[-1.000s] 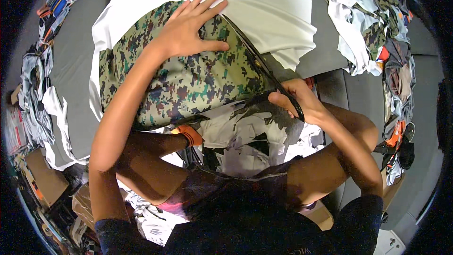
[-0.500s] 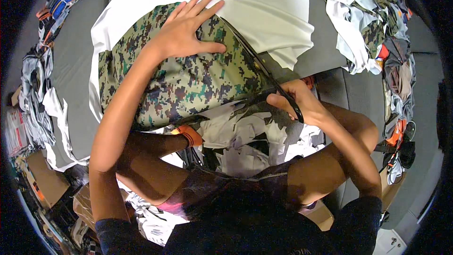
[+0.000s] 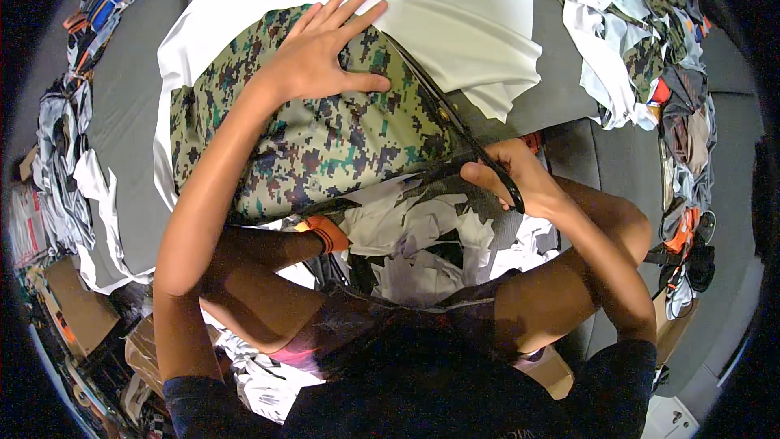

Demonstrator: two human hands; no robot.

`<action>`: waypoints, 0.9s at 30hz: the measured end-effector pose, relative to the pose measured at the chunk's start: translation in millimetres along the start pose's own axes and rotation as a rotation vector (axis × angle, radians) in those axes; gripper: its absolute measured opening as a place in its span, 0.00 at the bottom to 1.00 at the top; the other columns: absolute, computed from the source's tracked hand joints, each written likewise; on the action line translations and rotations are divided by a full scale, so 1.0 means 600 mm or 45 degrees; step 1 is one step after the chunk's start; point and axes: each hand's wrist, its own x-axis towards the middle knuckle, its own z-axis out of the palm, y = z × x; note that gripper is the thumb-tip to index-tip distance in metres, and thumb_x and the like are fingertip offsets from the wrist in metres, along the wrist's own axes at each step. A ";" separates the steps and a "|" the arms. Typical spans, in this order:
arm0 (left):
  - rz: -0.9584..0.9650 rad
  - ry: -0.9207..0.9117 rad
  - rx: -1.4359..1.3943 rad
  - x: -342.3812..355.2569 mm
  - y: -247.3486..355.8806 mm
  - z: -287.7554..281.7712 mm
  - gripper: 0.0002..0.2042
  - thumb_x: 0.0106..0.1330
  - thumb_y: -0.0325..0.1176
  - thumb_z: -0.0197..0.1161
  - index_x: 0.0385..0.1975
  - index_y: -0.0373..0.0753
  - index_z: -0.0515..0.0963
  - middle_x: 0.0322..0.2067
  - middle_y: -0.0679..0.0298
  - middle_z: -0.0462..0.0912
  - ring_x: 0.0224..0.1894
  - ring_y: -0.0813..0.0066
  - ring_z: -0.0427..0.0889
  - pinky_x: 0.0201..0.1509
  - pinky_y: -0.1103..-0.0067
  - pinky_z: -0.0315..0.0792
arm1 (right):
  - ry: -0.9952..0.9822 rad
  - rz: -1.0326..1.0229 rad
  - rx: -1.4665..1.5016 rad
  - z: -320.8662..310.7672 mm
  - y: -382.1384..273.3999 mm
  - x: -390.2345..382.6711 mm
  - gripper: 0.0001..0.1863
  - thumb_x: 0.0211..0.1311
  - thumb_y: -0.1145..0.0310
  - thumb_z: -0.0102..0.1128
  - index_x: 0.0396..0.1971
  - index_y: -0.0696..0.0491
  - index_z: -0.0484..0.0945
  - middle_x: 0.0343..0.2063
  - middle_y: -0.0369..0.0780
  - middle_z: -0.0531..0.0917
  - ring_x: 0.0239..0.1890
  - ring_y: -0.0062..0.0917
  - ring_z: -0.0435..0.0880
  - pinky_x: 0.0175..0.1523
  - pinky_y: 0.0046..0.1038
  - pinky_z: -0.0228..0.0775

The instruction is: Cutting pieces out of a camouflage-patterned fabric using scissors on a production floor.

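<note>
My left hand (image 3: 325,53) lies spread on a camouflage-patterned piece of fabric (image 3: 317,138), its fingertips reaching onto the white cloth (image 3: 463,24) around and under it. My right hand (image 3: 520,175) grips the handles of long black scissors (image 3: 447,116). Their blades run up and left along the right edge of the camouflage piece, close against the white cloth. From this view I cannot tell how far apart the blades are. The camouflage piece's near edge hangs toward my lap.
White and grey scraps (image 3: 422,236) lie between my bent legs. Heaps of cloth flank the grey padded surface (image 3: 122,122): camouflage and white scraps (image 3: 605,41) at far right, grey garments (image 3: 65,154) at left. A cardboard box (image 3: 81,305) stands at lower left.
</note>
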 end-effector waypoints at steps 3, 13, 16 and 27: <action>-0.008 -0.004 -0.013 0.000 0.000 0.000 0.42 0.54 0.56 0.62 0.70 0.56 0.52 0.71 0.72 0.48 0.73 0.67 0.45 0.75 0.69 0.39 | -0.005 0.005 -0.013 -0.001 0.000 0.001 0.26 0.59 0.57 0.63 0.08 0.54 0.65 0.09 0.28 0.60 0.14 0.15 0.55 0.18 0.24 0.47; 0.075 0.096 -0.037 -0.009 -0.015 0.001 0.40 0.56 0.55 0.61 0.69 0.54 0.53 0.70 0.71 0.50 0.72 0.65 0.49 0.74 0.66 0.43 | -0.076 -0.098 -0.018 -0.012 0.009 0.005 0.26 0.59 0.54 0.63 0.08 0.55 0.69 0.07 0.30 0.63 0.12 0.16 0.58 0.17 0.23 0.50; 0.064 0.093 -0.020 -0.012 -0.020 -0.004 0.40 0.56 0.55 0.61 0.69 0.53 0.54 0.70 0.70 0.51 0.72 0.64 0.50 0.74 0.65 0.44 | -0.104 -0.034 -0.026 -0.021 -0.015 0.019 0.24 0.60 0.55 0.62 0.11 0.54 0.70 0.08 0.31 0.66 0.11 0.15 0.61 0.16 0.20 0.52; 0.022 0.119 0.034 -0.017 -0.032 -0.004 0.41 0.55 0.64 0.57 0.67 0.52 0.58 0.69 0.70 0.54 0.72 0.68 0.50 0.74 0.70 0.44 | -0.117 0.123 0.020 -0.025 -0.035 0.042 0.23 0.59 0.53 0.61 0.13 0.55 0.72 0.10 0.35 0.72 0.10 0.14 0.65 0.15 0.16 0.55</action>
